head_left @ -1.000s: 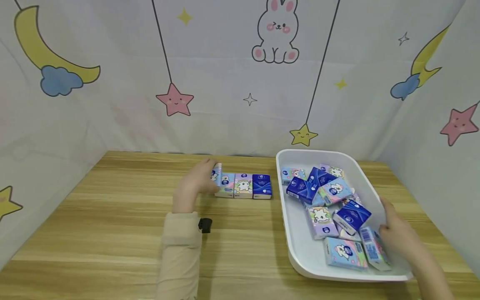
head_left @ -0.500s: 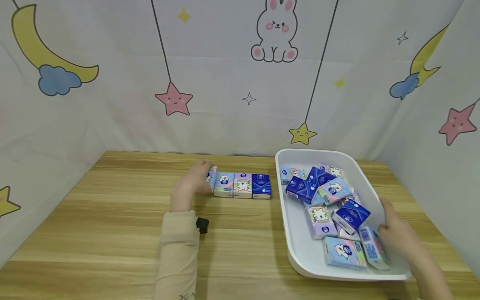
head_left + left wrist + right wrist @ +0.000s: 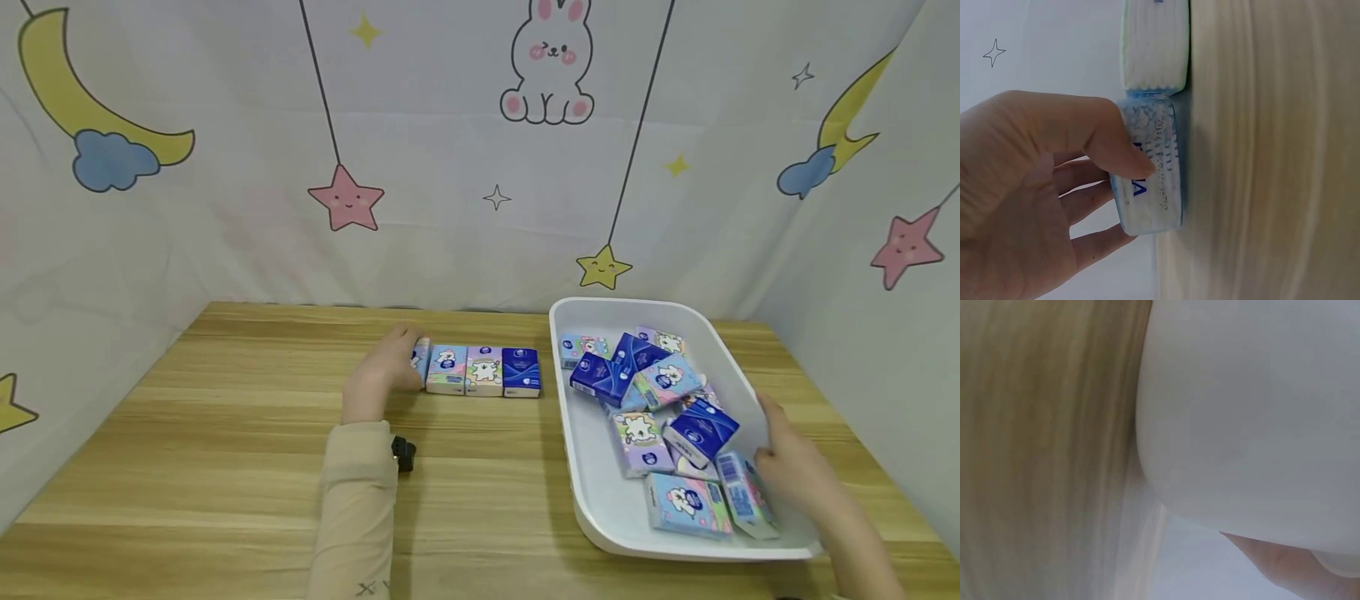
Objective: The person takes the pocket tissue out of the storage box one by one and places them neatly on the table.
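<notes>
At the left end of a short row, my left hand (image 3: 382,367) holds a light blue tissue pack (image 3: 422,360) between thumb and fingers. In the left wrist view the thumb presses on the end of this tissue pack (image 3: 1160,206), which sits low against the wood beside its neighbour. That neighbour is another light blue pack (image 3: 447,371), followed by a purple one (image 3: 484,372) and a dark blue one (image 3: 521,372). On the right, my right hand (image 3: 797,467) grips the right side of a white plastic bin (image 3: 611,517); some of its fingers are hidden.
Several loose tissue packs, such as a dark blue one (image 3: 702,432) and a light blue one (image 3: 688,504), lie jumbled in the bin. A wood-grain table (image 3: 225,467) lies beneath. Behind it hangs a white printed curtain (image 3: 442,108).
My left hand has brought its tissue pack down and slightly left, from overlapping the neighbouring pack to lying level at the row's left end. My right hand stays on the bin.
</notes>
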Tool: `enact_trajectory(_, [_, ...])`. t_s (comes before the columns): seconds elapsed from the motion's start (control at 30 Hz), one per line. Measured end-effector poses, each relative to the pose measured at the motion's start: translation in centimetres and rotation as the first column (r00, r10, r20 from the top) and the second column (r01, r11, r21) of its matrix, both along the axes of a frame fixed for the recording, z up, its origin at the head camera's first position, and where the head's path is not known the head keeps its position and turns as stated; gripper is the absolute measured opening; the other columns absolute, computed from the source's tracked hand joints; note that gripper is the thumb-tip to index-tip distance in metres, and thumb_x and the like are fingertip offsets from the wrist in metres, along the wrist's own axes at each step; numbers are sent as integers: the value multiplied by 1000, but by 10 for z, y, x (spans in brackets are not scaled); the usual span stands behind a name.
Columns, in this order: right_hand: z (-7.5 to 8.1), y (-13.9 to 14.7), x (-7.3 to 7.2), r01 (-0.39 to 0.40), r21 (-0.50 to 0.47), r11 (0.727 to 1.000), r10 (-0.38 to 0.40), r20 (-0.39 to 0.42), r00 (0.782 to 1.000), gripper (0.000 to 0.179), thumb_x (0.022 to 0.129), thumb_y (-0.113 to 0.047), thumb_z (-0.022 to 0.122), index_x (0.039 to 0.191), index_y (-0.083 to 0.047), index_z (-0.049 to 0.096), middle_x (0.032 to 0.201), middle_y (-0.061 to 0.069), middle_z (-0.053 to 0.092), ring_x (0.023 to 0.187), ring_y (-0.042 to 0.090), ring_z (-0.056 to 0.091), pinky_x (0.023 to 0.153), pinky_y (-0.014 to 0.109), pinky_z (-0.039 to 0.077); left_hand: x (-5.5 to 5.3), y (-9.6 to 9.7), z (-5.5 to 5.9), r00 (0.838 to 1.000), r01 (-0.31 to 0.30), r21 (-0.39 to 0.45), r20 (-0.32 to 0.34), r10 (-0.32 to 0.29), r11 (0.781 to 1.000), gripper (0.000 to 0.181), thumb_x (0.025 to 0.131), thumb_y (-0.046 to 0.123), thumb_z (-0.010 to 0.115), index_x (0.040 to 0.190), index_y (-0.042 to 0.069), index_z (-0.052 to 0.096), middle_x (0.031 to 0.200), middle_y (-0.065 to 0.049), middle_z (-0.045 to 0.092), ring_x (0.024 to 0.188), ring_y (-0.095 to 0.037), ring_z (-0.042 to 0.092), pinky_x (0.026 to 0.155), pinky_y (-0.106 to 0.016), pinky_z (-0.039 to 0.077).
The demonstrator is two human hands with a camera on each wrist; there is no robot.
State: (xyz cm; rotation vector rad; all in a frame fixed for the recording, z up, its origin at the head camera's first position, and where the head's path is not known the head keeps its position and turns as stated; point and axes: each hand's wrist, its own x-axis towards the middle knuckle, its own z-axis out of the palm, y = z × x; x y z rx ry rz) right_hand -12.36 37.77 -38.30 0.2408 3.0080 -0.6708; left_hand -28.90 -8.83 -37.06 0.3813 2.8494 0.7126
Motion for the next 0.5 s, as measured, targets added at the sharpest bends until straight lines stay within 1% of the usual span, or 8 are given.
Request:
enact_trajectory(0.13, [0, 0, 0, -2, -3, 1000, 2, 3, 1000, 75, 89, -1, 38, 150, 5, -6, 131, 49, 36, 113, 65, 43, 85, 72, 41, -1, -1, -3, 1000, -9, 0, 11, 9, 1000, 74, 75, 1, 66, 144, 2, 38, 151, -19, 33, 137, -39, 37, 112, -54, 34])
enact_trajectory(0.37, [2, 0, 1, 3, 0, 1000, -3, 14, 1000, 75, 90, -2, 38, 150, 5, -6, 131, 49, 35, 113, 66, 43, 84, 72, 41, -5, 1, -8, 1000, 9, -2, 2, -9, 1000, 71, 75, 0, 64, 142, 2, 41, 146, -19, 39, 132, -37, 42, 110, -52, 37])
enact_trajectory(0.5, [3, -1, 0, 11, -9, 1000, -11, 38, 999, 74, 91, -2, 37, 150, 4, -7, 133, 48, 32, 116, 65, 40, 85, 72, 41, -6, 1, -10, 1000, 5, -3, 7, -5, 1000, 70, 77, 2, 63, 143, 3, 40, 148, -19, 38, 133, -38, 42, 110, -52, 37])
